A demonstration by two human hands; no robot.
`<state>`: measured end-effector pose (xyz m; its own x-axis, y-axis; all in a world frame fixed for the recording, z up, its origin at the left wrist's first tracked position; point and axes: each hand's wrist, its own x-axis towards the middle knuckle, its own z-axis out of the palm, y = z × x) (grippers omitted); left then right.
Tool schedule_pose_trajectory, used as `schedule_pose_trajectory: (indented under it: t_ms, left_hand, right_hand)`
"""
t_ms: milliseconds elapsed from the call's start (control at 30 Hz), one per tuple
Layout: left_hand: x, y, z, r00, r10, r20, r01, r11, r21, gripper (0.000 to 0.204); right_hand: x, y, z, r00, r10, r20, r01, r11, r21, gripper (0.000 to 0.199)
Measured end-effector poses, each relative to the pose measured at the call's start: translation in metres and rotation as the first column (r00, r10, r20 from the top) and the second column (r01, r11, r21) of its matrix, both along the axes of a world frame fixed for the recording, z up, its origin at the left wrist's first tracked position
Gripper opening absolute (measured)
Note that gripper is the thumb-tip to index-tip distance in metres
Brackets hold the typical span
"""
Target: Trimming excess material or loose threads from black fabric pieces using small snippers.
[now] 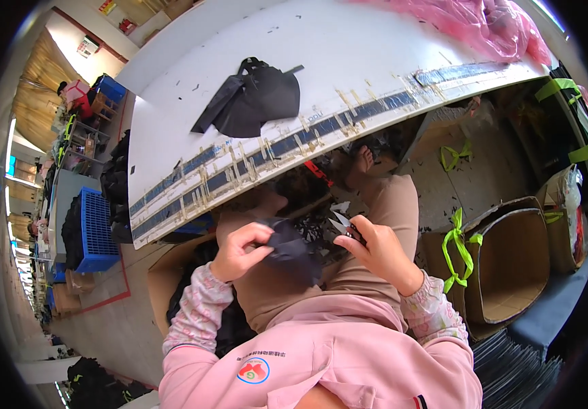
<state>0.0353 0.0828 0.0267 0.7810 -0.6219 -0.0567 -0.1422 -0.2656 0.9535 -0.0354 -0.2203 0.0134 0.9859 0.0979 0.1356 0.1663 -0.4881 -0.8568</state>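
Between the fingers and thumb of my left hand is a dark piece of fabric, hanging over my lap. My right hand is closed round a pair of thread snips. Their pale pointed blades stand apart and face the fabric without touching it. The palm hides most of the snips' handle. On the white table in front of me lies a crumpled heap of black fabric pieces.
The white table has a taped, worn near edge above my knees. Pink plastic sheeting lies at its far right. An open cardboard box with a green tie stands to my right. A blue crate is at left. Dark scraps litter the floor.
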Motion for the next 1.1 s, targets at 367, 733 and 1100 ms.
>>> schedule_pose_trajectory:
  t_ms: [367, 733, 1100]
  left_hand:
    - [-0.043, 0.163, -0.018, 0.753, -0.235, -0.615, 0.658, 0.243, 0.713, 0.038]
    - [0.195, -0.005, -0.062, 0.583, 0.052, 0.811, -0.566, 0.741, 0.36, 0.037]
    - [0.233, -0.02, -0.078, 0.498, 0.073, 0.864, -0.707, 0.611, 0.356, 0.011]
  right_hand:
    - [0.016, 0.013, -0.033, 0.999, -0.005, -0.047, 0.002, 0.999, -0.045, 0.033]
    - [0.004, 0.027, -0.044, 0.993, 0.079, -0.087, -0.084, 0.995, -0.049, 0.035]
    - [0.002, 0.009, -0.051, 0.981, -0.069, -0.183, 0.064, 0.997, -0.038, 0.032]
